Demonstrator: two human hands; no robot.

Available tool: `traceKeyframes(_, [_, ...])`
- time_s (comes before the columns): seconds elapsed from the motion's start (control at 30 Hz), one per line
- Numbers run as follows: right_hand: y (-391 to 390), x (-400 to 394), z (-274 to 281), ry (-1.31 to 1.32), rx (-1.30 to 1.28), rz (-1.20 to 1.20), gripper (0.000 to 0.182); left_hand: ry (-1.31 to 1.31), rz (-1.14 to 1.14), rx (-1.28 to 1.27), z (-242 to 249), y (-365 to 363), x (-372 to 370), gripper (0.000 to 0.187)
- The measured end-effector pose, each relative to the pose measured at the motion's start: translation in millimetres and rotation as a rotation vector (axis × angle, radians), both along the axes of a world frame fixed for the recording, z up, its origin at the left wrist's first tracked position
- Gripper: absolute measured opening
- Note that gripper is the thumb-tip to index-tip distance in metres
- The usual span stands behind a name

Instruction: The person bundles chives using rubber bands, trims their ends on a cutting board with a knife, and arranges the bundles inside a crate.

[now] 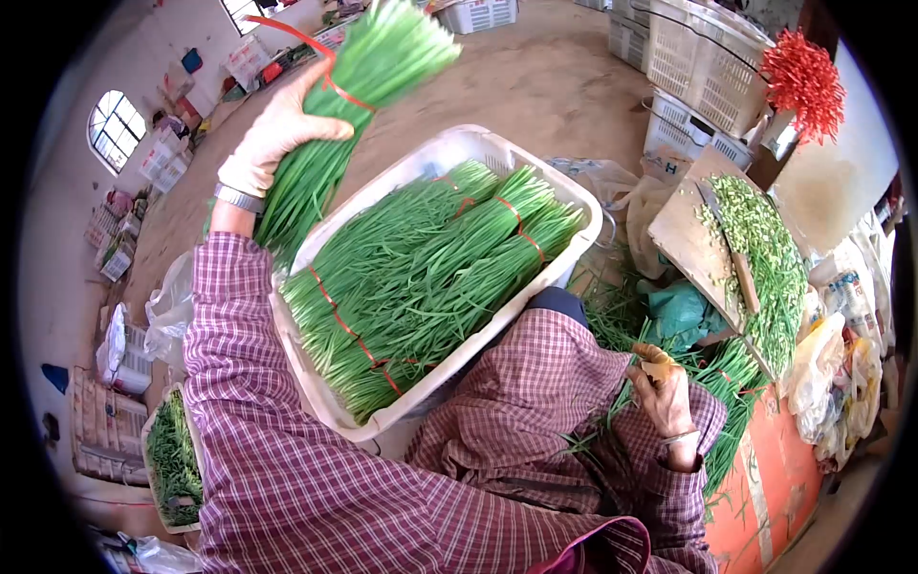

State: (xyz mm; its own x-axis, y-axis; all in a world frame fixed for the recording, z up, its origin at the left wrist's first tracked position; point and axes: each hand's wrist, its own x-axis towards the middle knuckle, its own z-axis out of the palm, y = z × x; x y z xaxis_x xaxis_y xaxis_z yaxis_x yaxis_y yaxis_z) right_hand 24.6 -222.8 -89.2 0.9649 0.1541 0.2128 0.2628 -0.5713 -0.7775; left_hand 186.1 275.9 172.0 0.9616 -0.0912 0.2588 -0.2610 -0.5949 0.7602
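My left hand (277, 143) wears a pale glove and is closed around a bundle of green chives (382, 62), raised at the upper left. A red tie (330, 81) circles that bundle. Below it stands a white plastic crate (478, 142) holding several tied bundles of chives (402, 258), laid side by side. My right hand (662, 392) is near my lap with its fingers curled; whether anything is in them is hidden. Loose chives (612, 316) and a tied bundle (732, 373) lie close to the right hand.
A board (684, 215) with a knife (732, 244) and cut pale stalk ends (779, 258) sits at the right. Red ties (803, 86) hang beside stacked crates (708, 67). Plastic bags (832, 364) and an orange surface (775, 469) are lower right. Another crate of greens (172, 459) stands lower left.
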Motion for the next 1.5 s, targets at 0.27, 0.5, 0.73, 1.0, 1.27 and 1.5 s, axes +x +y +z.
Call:
traceKeyframes(0.27, [16.5,21.4,-19.7,0.198,-0.120,0.030,0.022,0.460,-0.021,-0.215,-122.4,42.6,74.5,0.093])
traceKeyframes(0.5, [31.9,75.3,-12.9,0.094,-0.132,0.092,0.023,0.411,-0.106,-0.173,-200.6,-8.9,133.8,0.083])
traceKeyframes(0.73, [88.4,161.1,76.0,-0.403,-0.226,0.155,0.056,0.724,-0.421,-0.381,-184.4,-54.8,131.5,0.089])
traceKeyframes(1.0, [160.3,207.5,73.1,-0.172,-0.685,0.535,0.108,0.679,-0.822,0.219,-196.9,-106.8,81.2,0.089])
traceKeyframes(1.27, [160.2,200.2,46.3,-0.142,-0.561,0.578,0.087,0.558,-0.083,0.069,-264.0,-23.6,241.5,0.022])
traceKeyframes(1.5, [158.1,199.0,40.5,-0.205,-0.500,0.560,0.078,0.520,0.053,0.385,-369.8,-23.5,289.3,0.022])
